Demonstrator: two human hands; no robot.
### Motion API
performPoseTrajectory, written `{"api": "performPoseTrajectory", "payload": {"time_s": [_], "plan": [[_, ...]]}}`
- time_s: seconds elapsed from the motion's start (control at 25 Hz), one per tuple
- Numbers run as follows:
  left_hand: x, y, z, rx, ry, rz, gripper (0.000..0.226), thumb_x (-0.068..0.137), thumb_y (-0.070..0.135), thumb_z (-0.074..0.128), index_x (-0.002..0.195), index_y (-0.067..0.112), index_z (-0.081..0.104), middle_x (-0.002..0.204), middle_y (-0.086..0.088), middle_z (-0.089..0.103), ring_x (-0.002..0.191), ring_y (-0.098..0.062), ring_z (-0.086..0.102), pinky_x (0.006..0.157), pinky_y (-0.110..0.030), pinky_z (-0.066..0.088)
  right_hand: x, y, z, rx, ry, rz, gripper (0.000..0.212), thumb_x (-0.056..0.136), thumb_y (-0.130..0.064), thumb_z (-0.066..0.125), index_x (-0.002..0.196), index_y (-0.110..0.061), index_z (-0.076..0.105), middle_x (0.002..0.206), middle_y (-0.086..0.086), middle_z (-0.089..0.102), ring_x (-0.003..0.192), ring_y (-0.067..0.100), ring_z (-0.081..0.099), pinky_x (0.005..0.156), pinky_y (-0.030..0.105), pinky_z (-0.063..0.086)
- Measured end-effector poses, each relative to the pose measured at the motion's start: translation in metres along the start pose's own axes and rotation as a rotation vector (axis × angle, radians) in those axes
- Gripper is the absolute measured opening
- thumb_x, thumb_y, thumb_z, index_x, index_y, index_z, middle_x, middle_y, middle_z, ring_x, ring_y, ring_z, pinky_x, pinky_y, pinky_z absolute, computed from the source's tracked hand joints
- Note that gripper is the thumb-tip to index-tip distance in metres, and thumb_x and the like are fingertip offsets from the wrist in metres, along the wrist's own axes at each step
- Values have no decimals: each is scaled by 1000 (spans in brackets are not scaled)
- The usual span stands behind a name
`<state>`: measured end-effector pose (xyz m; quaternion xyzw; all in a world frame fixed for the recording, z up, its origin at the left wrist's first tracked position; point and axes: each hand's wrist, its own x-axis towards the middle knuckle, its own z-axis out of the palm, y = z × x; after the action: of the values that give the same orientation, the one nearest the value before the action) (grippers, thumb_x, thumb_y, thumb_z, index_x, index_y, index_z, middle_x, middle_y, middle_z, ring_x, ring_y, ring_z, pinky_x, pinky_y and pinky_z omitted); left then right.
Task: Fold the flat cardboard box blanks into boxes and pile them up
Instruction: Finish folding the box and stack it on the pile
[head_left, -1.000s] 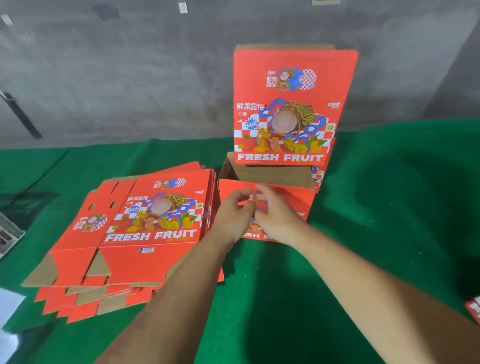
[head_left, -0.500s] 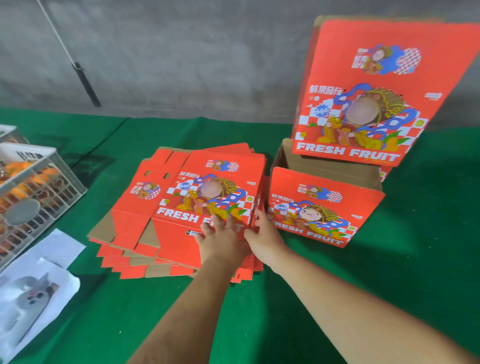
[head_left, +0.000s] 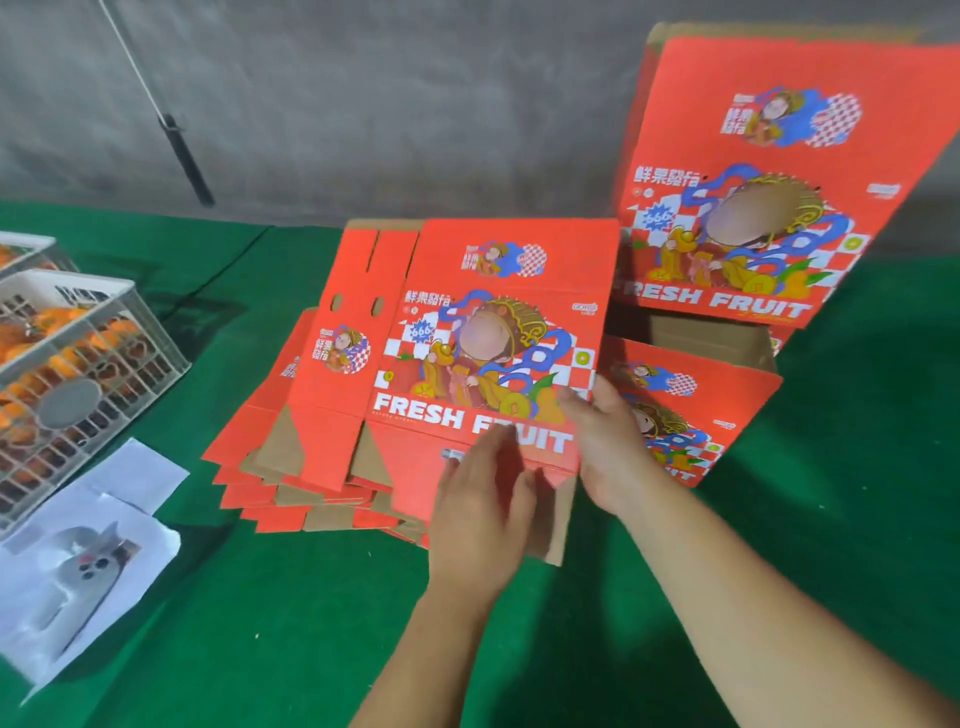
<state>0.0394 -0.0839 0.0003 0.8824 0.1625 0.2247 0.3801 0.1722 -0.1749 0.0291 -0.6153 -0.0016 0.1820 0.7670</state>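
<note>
So the top flat blank (head_left: 483, 343) is tilting up off the stack of blanks (head_left: 291, 483), near edge raised, red printed side facing the camera with FRESH FRUIT along the bottom and the brown flaps hanging below. The left hand (head_left: 483, 514) is reaching in from below, palm pressing on the lower edge of the blank, fingers spread and pointing up over the lettering, and it's a bit blurry, so I can't tell if the thumb is actually wrapping behind. The right hand (head_left: 608, 441) is gripping the blank's right edge, fingers curling over the front near the corner, forearm coming in diagonally from the lower right. Just to the right, a folded box (head_left: 691, 405) is sitting on the green bench (head_left: 831, 519) with its top open, and another folded box (head_left: 769, 182) is perching on its far rim, leaning. Off to the left there's a white crate of oranges (head_left: 78, 374) and some white paper sheets (head_left: 88, 561).
</note>
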Motion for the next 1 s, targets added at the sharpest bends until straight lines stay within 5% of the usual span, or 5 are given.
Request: {"api": "performPoseTrajectory", "payload": {"time_s": [0.28, 0.48, 0.6, 0.76, 1.0], "plan": [[1, -18, -12, 86, 67, -317, 82, 94, 41, 67, 161, 14, 29, 166, -21, 22, 151, -36, 22, 124, -46, 17, -76, -28, -183, 106, 19, -40, 40, 108, -13, 39, 144, -14, 57, 131, 20, 69, 109, 39, 71, 84, 52, 62], [-7, 5, 6, -348, -99, -331, 51, 85, 53, 62, 128, 26, 58, 110, -10, 67, 111, -36, 61, 99, -57, 48, -140, -23, -256, 39, 336, 71, 29, 106, -19, 50, 106, -34, 76, 104, 5, 80, 93, 28, 77, 61, 39, 63], [-19, 21, 24, -342, -232, -287, 61, 83, 61, 62, 134, 28, 56, 121, -3, 67, 121, -25, 60, 109, -52, 46, -154, -18, -276, 73, 510, 108, 22, 102, -23, 60, 123, -24, 66, 114, 11, 78, 102, 36, 75, 80, 50, 61], [-31, 40, 46, -449, -373, -286, 34, 90, 60, 60, 121, 49, 62, 108, 41, 66, 109, 24, 55, 102, -20, 40, -164, -20, -277, 54, 556, 110, 37, 102, -26, 63, 136, -18, 51, 118, 18, 73, 96, 36, 75, 78, 53, 61], [-46, 81, 59, -634, -463, -374, 52, 92, 74, 44, 135, 45, 49, 134, 14, 63, 129, -7, 56, 107, -35, 43, -175, -30, -275, -120, 536, 154, 45, 98, -33, 70, 130, -29, 40, 101, 17, 76, 83, 33, 78, 62, 48, 65]]}}
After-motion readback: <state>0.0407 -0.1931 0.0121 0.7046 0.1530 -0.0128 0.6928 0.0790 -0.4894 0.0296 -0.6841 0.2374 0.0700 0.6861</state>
